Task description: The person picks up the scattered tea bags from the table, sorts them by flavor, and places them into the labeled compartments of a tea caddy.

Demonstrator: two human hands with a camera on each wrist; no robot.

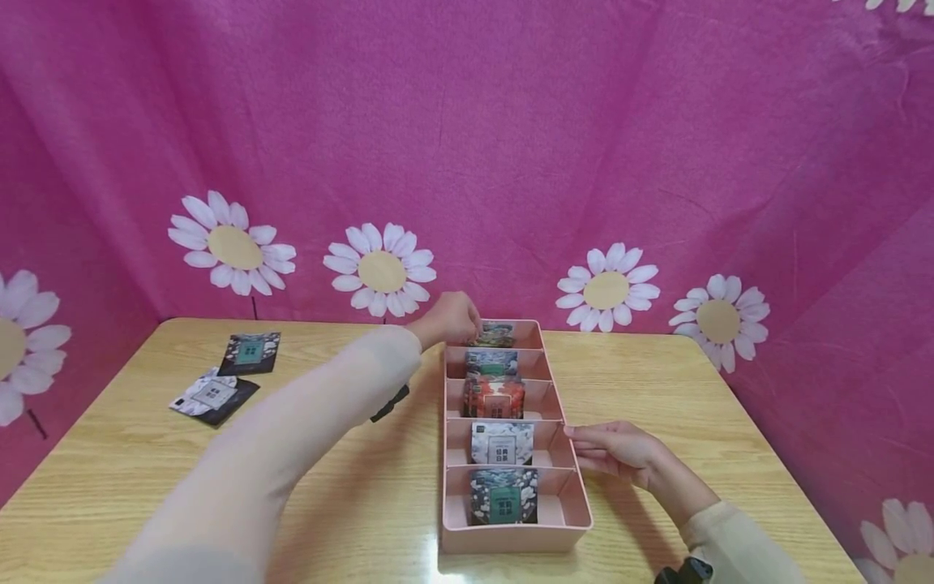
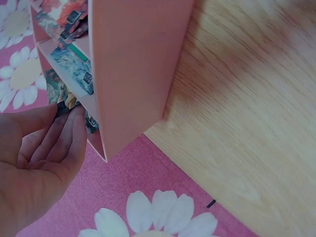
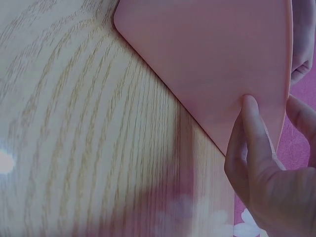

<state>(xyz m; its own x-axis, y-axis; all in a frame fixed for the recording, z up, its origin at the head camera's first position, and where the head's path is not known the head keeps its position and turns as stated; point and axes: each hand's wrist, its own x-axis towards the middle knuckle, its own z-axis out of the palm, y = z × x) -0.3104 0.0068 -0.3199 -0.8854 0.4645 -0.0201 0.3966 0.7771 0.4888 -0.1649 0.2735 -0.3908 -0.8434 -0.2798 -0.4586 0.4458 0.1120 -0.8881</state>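
Observation:
A long pink divided box (image 1: 511, 539) stands on the table, with tea sachets upright in its compartments. At its far end, my left hand (image 1: 454, 318) pinches a green patterned tea sachet (image 2: 58, 89) between thumb and fingers, in the last compartment. My right hand (image 1: 620, 450) holds the box's right side, thumb at the rim and fingers against the outer wall (image 3: 207, 64). Nearer compartments hold a blue-grey sachet (image 1: 492, 365), red sachets (image 1: 496, 399), a white sachet (image 1: 502, 444) and a dark floral sachet with a green label (image 1: 503, 496).
Left on the wooden table (image 1: 379, 503) lie a dark sachet with a green label (image 1: 250, 352) and a white-and-black sachet (image 1: 214, 396), close together. Behind the table hangs a pink cloth (image 1: 496, 162) printed with daisies.

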